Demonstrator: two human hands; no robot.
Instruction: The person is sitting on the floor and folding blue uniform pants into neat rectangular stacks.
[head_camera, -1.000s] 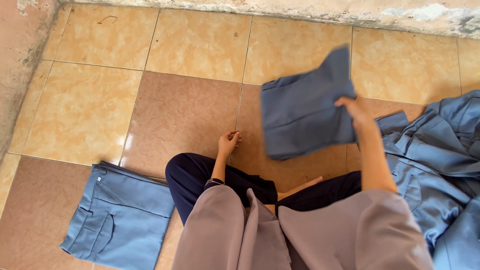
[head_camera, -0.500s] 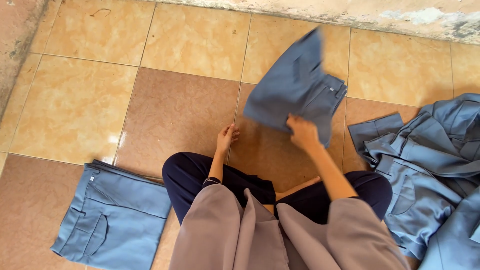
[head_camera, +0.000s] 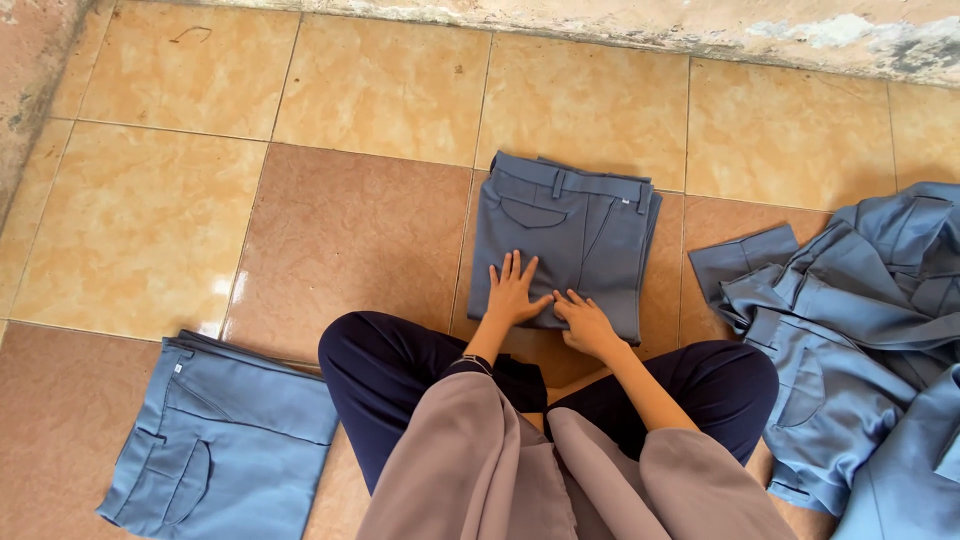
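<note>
We are pressing folded trousers flat on the floor.

Our left hand (head_camera: 514, 290) and right hand (head_camera: 585, 322) are lying open, each grip flat on the near edge of the grey folded trousers (head_camera: 563, 235), which are resting on the floor (head_camera: 350, 220) just before our knees.

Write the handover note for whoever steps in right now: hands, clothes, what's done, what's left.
Left hand: flat, fingers spread, pressing the near edge of the folded trousers.
Right hand: palm down on the same edge, beside the left. Neither hand has a grip on anything.
Trousers lie on the floor ahead of the knees, waistband away from the person.
Done: a second folded pair lies at the left.
Left: a loose pile of blue garments at the right, unfolded.
</note>
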